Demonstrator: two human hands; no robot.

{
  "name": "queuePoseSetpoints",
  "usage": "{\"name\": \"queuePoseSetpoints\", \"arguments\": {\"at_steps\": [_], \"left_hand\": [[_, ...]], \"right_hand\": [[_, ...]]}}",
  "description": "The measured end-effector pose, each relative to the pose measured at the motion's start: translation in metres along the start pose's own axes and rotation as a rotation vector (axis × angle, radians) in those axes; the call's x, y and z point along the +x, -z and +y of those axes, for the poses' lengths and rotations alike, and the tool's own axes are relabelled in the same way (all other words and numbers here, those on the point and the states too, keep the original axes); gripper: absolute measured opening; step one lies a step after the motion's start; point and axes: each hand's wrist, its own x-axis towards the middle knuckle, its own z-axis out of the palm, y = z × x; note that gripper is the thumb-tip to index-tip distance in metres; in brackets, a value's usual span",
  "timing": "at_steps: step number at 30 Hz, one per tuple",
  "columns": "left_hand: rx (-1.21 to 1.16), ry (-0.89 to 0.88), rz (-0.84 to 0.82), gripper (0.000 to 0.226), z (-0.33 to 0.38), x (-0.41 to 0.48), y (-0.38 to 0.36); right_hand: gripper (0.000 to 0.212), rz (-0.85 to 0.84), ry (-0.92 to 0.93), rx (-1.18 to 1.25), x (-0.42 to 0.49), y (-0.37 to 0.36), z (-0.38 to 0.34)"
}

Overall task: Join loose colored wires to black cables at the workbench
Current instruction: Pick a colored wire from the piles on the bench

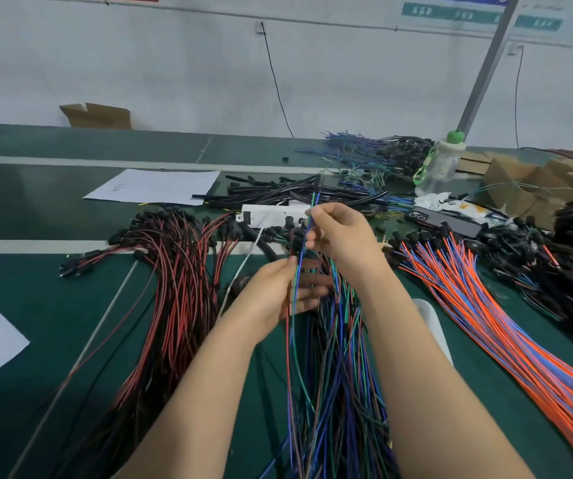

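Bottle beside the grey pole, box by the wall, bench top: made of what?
Bottle: likely clear plastic; see-through wall. Box: brown cardboard, matte, flaps open. Bench top: dark green mat, probably rubber or vinyl; faint sheen reflects the wall.

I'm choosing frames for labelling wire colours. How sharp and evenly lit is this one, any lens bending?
Head view: even, soft light, a pale sheen on the dark green workbench at left; the thin blue and green wires held by the right hand and left hand look slightly soft; the wall posters are blurred; the wide lens bows bench edges.
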Motion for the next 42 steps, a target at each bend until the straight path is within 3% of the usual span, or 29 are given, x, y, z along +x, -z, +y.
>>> {"name": "queuePoseSetpoints", "arguments": {"at_steps": [2,4,7,11,14,18,23,31,42], "left_hand": [[-0.150,0.003,0.071,0.031,0.003,0.002,0.001],[-0.146,-0.019,0.112,0.029,0.002,0.002,0.005],[-0.015,-0.055,0.139,0.021,-0.005,-0.001,0.011],[0.166,-0.109,0.189,0.018,-0.018,-0.007,0.019],[0.272,-0.155,0.220,0.018,-0.033,-0.012,0.025],[0.268,-0.222,0.250,0.016,-0.044,-0.013,0.032],[0.106,-0.156,0.220,0.016,-0.041,-0.013,0.034],[0.107,-0.134,0.217,0.022,-0.040,-0.016,0.032],[0.166,-0.137,0.187,0.019,-0.043,-0.016,0.033]], "right_hand": [[0.018,0.026,-0.012,-0.150,-0.003,0.003,0.004],[0.021,0.056,-0.025,-0.235,-0.006,0.006,0.008],[0.022,0.111,-0.067,-0.251,-0.015,0.008,0.018],[0.029,0.052,-0.095,-0.242,-0.031,0.005,0.041],[0.021,0.044,-0.094,-0.329,-0.036,0.005,0.058],[0.014,0.014,-0.066,-0.299,-0.043,0.002,0.073],[0.015,0.066,-0.106,-0.186,-0.045,0.000,0.075],[0.015,-0.017,-0.141,-0.195,-0.052,0.009,0.071],[0.031,0.118,-0.136,-0.141,-0.051,0.000,0.077]]}}
